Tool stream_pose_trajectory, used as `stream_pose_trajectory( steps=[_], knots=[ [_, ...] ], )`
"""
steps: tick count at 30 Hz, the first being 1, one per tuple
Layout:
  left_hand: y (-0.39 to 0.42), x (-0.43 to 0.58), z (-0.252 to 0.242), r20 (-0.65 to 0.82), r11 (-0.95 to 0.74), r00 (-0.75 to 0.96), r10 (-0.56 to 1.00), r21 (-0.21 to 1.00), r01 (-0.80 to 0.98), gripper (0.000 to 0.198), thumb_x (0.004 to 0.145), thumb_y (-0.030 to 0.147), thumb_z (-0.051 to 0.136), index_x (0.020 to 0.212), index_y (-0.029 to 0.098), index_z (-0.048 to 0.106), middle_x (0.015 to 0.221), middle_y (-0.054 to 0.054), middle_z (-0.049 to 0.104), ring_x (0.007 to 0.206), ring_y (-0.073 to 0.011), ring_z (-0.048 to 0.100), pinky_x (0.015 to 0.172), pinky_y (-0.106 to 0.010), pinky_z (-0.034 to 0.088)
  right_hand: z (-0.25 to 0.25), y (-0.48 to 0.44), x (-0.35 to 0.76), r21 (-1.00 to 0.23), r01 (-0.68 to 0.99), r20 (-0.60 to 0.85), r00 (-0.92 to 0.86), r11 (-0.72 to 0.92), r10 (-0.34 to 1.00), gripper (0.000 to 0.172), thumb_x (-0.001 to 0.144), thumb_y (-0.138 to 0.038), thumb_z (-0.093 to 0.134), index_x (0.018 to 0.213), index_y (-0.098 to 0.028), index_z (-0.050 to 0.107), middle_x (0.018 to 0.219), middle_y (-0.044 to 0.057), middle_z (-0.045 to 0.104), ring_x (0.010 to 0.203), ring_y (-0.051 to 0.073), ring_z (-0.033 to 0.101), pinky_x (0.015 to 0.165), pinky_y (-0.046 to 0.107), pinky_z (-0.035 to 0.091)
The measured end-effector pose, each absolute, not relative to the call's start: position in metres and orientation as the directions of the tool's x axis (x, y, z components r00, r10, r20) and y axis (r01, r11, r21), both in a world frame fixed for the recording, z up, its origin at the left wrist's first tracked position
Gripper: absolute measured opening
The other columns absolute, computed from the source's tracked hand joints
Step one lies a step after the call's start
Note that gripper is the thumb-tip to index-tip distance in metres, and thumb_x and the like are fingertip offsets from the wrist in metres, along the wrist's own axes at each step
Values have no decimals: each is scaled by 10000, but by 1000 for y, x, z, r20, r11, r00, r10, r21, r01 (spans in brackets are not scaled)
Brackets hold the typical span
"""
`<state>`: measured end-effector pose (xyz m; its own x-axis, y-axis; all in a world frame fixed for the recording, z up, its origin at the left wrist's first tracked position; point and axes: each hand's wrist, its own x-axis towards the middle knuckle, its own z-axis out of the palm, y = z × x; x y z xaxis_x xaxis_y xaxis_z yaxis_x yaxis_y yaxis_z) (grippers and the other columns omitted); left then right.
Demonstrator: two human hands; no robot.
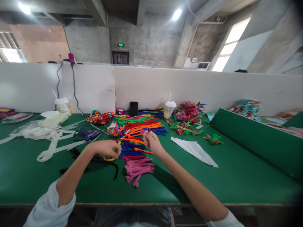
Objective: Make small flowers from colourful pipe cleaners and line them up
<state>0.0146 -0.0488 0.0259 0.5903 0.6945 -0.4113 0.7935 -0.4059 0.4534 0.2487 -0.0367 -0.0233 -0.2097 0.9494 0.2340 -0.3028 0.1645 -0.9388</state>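
Note:
My left hand (107, 148) rests on the green table (236, 176), fingers curled over a yellow ring-shaped thing (109, 158), maybe scissor handles or tape. My right hand (151, 141) is raised a little, pinching a small purple and pink pipe-cleaner piece (145, 130) between its fingertips. Between the hands lies a spread of pipe cleaners: orange, red, green and blue ones (139, 126) farther away, purple in the middle. Close to me is a pile of pink bent ones (138, 168).
A blue glue gun (90, 134) and white strips (52, 142) lie at left. Two lidded cups (62, 105) (169, 108), a black phone (133, 108) and heaps of finished pipe-cleaner shapes (189, 115) stand along the white partition. A white paper (196, 150) lies right of the hands, with a green divider (255, 138) beyond.

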Motion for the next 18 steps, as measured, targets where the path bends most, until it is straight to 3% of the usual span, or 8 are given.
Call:
stream_pose_trajectory(
  steps=[3, 9, 14, 18],
  knots=[
    [-44, -4, 30, -260, -341, 461, 849, 398, 852, 129, 631, 232, 441, 690, 169, 536, 583, 17, 535, 444, -93, 469, 385, -169, 323, -21, -40, 247, -942, -296, 228, -227, 156, 947, 413, 692, -519, 552, 563, -204, 319, 431, -116, 168, 343, 25, 119, 343, 185, 89],
    [-59, -48, 28, -429, -10, 176, 886, 362, 932, 187, 620, 224, 430, 791, 176, 490, 566, 21, 524, 419, -111, 497, 381, -191, 379, -17, -45, 246, -944, -286, 236, -232, 166, 944, 418, 691, -527, 555, 567, -199, 328, 451, -110, 171, 351, 23, 128, 350, 188, 96],
    [-62, -60, 8, -396, -71, 148, 906, 202, 977, 226, 570, 229, 508, 791, 196, 536, 621, 21, 522, 532, -131, 503, 411, -181, 341, -20, -45, 244, -944, -296, 221, -250, 143, 943, 404, 684, -518, 562, 576, -193, 347, 467, -108, 197, 354, 19, 144, 351, 187, 101],
    [-54, -61, 0, -334, -203, 255, 907, 182, 962, 125, 583, 170, 470, 670, 178, 561, 639, 19, 562, 633, -132, 516, 499, -184, 321, -22, -45, 243, -944, -307, 203, -255, 120, 945, 381, 687, -496, 565, 587, -190, 360, 470, -111, 190, 352, 15, 134, 350, 182, 91]
  ],
)
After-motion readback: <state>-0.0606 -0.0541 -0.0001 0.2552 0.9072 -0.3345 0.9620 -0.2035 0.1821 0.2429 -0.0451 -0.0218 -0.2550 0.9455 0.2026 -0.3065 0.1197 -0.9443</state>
